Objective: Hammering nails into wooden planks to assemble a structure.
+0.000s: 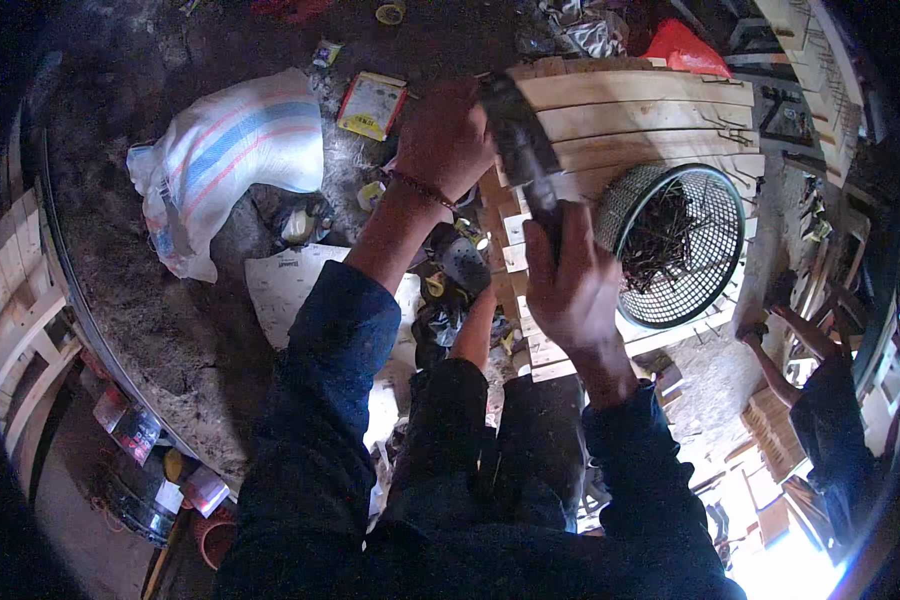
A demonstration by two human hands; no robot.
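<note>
My right hand (576, 281) grips the lower end of a dark, blurred tool (521, 131), which looks like a hammer with a thick head. The tool slants up and left over the left edge of a stack of pale wooden boards (645, 101). My left hand (446, 139), fingers curled, is beside the upper part of the tool; whether it holds anything is hidden. To the right of my right hand, a round plastic mesh basket (682, 319) lies tilted on the boards. Many loose nails (660, 240) fill its inside. More nails stick out along the boards' right ends.
A white woven sack (247, 135) with blue and red stripes lies on the dirt floor. Near it are a flat printed packet (373, 105) and a white sheet (292, 285). A red bag (686, 49) is behind the stack. Another person (829, 420) works at right.
</note>
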